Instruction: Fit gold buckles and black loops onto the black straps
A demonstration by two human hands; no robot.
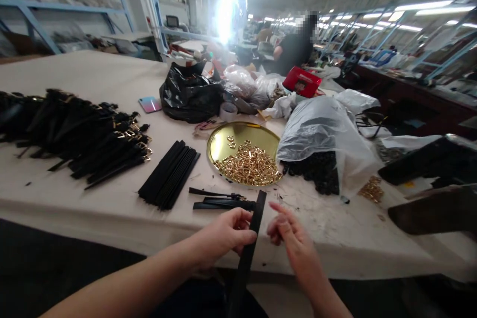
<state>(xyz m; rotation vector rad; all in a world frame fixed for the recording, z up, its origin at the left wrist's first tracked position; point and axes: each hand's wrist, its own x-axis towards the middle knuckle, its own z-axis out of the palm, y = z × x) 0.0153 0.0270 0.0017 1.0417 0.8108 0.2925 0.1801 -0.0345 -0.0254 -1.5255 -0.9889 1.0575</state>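
Observation:
My left hand (229,233) is closed around a flat black strap (258,213), the thumb on top. The strap slants up from my lap past the table's front edge. Just right of it is my right hand (290,236), apart from the strap, index finger stretched out and the other fingers curled. I see nothing held in it, though it is slightly blurred. Beyond my left hand lie several short black straps (219,203); one (208,193) has a small fitting on it. A round gold tray (219,141) farther back carries a heap of small gold metal buckles (249,164).
A stack of black strips (169,174) lies left of the tray. Farther left is a large pile of black straps (93,134) with gold hardware. Behind stand a black plastic bag (190,92), a tape roll (228,111) and a phone (150,105). A clear bag (316,124) with black pieces is right.

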